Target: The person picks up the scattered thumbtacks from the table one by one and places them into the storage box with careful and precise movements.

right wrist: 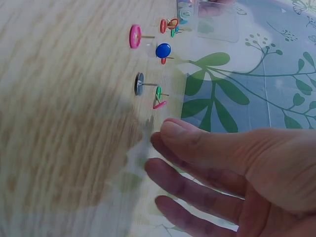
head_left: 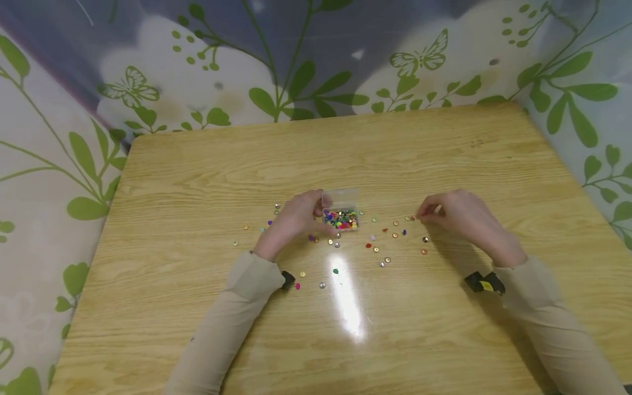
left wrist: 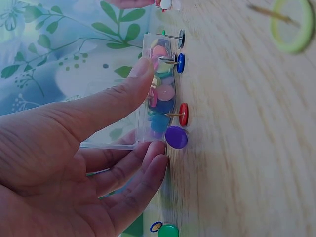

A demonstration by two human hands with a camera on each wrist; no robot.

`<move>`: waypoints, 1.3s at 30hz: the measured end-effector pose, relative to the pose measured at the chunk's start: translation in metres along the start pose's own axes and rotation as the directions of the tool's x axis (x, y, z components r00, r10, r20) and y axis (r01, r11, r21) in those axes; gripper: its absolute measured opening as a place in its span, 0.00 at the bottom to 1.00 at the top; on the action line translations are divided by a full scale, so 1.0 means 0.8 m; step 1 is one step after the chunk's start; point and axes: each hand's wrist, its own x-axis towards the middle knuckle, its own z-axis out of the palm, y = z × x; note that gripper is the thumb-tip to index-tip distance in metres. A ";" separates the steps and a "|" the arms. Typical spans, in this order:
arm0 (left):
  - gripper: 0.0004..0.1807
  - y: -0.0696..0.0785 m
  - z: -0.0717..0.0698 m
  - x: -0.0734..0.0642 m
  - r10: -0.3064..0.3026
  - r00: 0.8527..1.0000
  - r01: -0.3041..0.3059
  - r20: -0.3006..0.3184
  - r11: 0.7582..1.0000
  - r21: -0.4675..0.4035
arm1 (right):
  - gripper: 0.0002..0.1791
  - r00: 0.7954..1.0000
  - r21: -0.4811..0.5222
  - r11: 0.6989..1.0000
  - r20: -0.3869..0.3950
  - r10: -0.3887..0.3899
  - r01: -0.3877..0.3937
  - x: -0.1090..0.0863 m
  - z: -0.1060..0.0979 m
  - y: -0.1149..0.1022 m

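Note:
My left hand (head_left: 296, 219) holds a small clear plastic box (left wrist: 144, 118) by its left end, thumb along the near wall and fingers behind and beneath. Its transparent lid (head_left: 340, 196) stands raised at the back. Many-coloured thumbtacks (head_left: 342, 219) fill the box. To the right, my right hand (head_left: 456, 216) is low over the table, thumb and forefinger tips close together beside a red thumbtack (head_left: 412, 218). In the right wrist view a pink-rimmed thumbtack (right wrist: 159, 104) lies just beyond those fingertips, and the other fingers are loosely bent.
Loose thumbtacks lie scattered on the wooden table (head_left: 247, 340), including a blue one (head_left: 404, 232), a dark one (head_left: 425, 240), a green one (head_left: 336, 271) and a pink one (head_left: 298, 286). A wall covering with leaves and butterflies (head_left: 419, 55) borders the table.

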 end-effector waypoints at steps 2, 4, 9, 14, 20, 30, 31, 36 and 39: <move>0.35 -0.001 0.000 0.000 0.000 1.000 0.000 -0.002 1.000 0.002 | 0.04 1.000 -0.010 1.000 -0.026 -0.006 0.006 0.002 0.000 -0.002; 0.35 -0.001 0.000 0.000 0.000 1.000 0.000 -0.004 1.000 0.001 | 0.05 0.999 -0.018 1.000 -0.048 -0.012 0.011 0.003 -0.001 -0.004; 0.35 0.000 0.000 0.000 -0.002 1.000 0.002 -0.002 1.000 0.006 | 0.05 0.995 -0.034 0.999 -0.094 -0.034 0.031 0.006 0.000 -0.010; 0.36 0.000 0.000 0.000 -0.011 1.000 0.011 -0.001 1.000 0.008 | 0.03 0.992 -0.015 0.997 -0.103 -0.074 0.073 0.014 0.000 -0.024; 0.36 0.001 -0.001 -0.001 -0.018 1.000 0.018 0.003 1.000 0.000 | 0.02 0.979 -0.019 0.988 -0.135 -0.154 0.153 0.031 0.003 -0.055; 0.35 0.000 0.001 0.001 0.004 1.000 -0.004 -0.011 1.000 0.009 | 0.04 0.925 0.021 0.956 -0.258 -0.278 0.293 0.059 0.012 -0.106; 0.35 0.000 0.001 0.002 0.005 1.000 -0.005 -0.012 1.000 0.013 | 0.04 0.922 0.026 0.953 -0.263 -0.286 0.303 0.060 0.013 -0.109; 0.36 0.000 0.001 0.002 -0.001 1.000 0.002 -0.006 1.000 0.023 | 0.02 0.925 0.047 0.949 -0.244 -0.291 0.311 0.063 0.024 -0.115; 0.35 0.000 0.000 0.002 -0.002 1.000 0.002 -0.004 1.000 0.017 | 0.02 0.937 0.055 0.955 -0.219 -0.272 0.291 0.063 0.028 -0.113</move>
